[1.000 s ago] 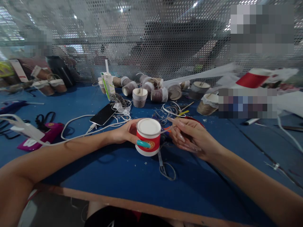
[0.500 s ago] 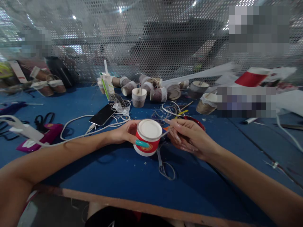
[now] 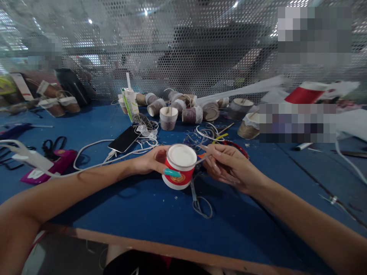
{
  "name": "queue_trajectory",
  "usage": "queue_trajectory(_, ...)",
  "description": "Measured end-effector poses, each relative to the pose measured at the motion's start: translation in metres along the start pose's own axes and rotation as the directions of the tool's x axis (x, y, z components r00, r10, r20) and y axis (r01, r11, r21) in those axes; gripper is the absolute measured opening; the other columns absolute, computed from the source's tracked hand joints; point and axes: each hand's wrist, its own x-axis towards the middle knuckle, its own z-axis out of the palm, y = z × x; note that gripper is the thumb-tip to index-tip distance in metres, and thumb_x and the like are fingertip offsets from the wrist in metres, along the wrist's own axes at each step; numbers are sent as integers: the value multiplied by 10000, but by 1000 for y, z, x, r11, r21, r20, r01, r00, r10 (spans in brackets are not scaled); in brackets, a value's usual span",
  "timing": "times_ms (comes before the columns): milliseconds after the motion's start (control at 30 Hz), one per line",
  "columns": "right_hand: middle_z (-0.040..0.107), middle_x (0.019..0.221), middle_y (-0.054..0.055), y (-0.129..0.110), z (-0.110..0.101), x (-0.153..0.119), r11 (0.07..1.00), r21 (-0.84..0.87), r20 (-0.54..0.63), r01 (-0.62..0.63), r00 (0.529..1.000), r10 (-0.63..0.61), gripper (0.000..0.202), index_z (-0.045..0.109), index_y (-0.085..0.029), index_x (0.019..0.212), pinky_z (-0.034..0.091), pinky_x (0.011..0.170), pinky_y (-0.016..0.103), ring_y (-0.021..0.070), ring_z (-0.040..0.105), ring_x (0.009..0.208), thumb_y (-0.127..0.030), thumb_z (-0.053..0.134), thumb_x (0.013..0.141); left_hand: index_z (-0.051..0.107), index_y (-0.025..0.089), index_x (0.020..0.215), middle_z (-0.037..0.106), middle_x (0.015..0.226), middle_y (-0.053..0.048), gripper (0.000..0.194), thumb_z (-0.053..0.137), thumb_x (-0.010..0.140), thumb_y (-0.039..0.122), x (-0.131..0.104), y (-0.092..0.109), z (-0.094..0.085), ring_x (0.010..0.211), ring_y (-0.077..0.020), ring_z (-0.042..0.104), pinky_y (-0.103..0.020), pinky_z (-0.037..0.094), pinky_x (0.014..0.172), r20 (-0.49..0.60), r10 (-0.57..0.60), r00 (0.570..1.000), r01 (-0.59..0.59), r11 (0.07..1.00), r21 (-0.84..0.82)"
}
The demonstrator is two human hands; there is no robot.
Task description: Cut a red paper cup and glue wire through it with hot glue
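My left hand point(image 3: 151, 160) is closed round a red and white paper cup point(image 3: 179, 181), which sits bottom up with its recessed white base on top. A gold emblem shows on its red band beside my thumb's turquoise nail. To the right of the cup, my right hand point(image 3: 226, 166) pinches a thin greyish cord point(image 3: 200, 161) between thumb and fingertips. The cord's other end reaches the cup's side near the upper edge. Below the cup on the blue table point(image 3: 160, 217) lies a loop of thin cord point(image 3: 202, 208) with a pale strip.
Several twine-wrapped cups point(image 3: 192, 114) stand and lie at the back before a perforated metal screen point(image 3: 177, 49). A black phone point(image 3: 124, 139) with a white cable is left of centre. A purple pouch point(image 3: 50, 166) lies farther left. Another red cup point(image 3: 305, 93) is at right.
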Motion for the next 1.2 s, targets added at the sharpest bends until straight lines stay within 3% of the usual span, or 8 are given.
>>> queue_trajectory(233, 469, 429, -64, -8, 2, -8, 995, 88, 136, 48, 989, -60, 266, 553, -178, 632, 210, 342, 163, 31, 341, 353, -331, 690, 800, 661, 186, 1090, 717, 1040, -78, 574, 842, 547, 235, 1, -2, -1, 967, -226, 660, -364, 465, 923, -25, 29, 999, -29, 999, 20)
queue_trajectory(433, 504, 451, -64, -4, 1, -13, 998, 52, 309, 46, 949, -60, 239, 576, -177, 666, 203, 363, 196, 29, 316, 336, -309, 615, 861, 650, 179, 1077, 725, 998, -73, 573, 855, 543, 221, 1, -1, -1, 939, -205, 664, -338, 478, 892, -68, 37, 997, -36, 999, 19)
queue_trajectory(633, 538, 460, -63, -2, -2, -15, 999, 28, 404, 42, 913, -50, 264, 541, -164, 649, 220, 370, 215, 18, 285, 304, -306, 615, 860, 652, 179, 1075, 726, 990, -65, 570, 858, 544, 215, 0, -1, 0, 927, -182, 665, -312, 480, 883, -68, 22, 997, -22, 1000, 10)
queue_trajectory(900, 490, 442, -61, 1, -7, -8, 997, 13, 251, 73, 965, -74, 258, 533, -160, 639, 197, 343, 181, 31, 307, 345, -284, 628, 843, 663, 180, 1065, 728, 985, -70, 554, 848, 547, 245, 1, -1, -1, 922, -195, 664, -333, 476, 891, -28, 38, 999, -37, 999, 26)
queue_trajectory(1200, 473, 411, -48, -6, -5, -4, 1000, -24, 140, 14, 990, -11, 329, 540, -182, 574, 199, 346, 190, 57, 374, 390, -393, 722, 748, 676, 201, 1075, 726, 1002, -52, 564, 832, 533, 198, 1, 0, -1, 940, -198, 665, -332, 472, 908, -13, 31, 999, -31, 1000, 0)
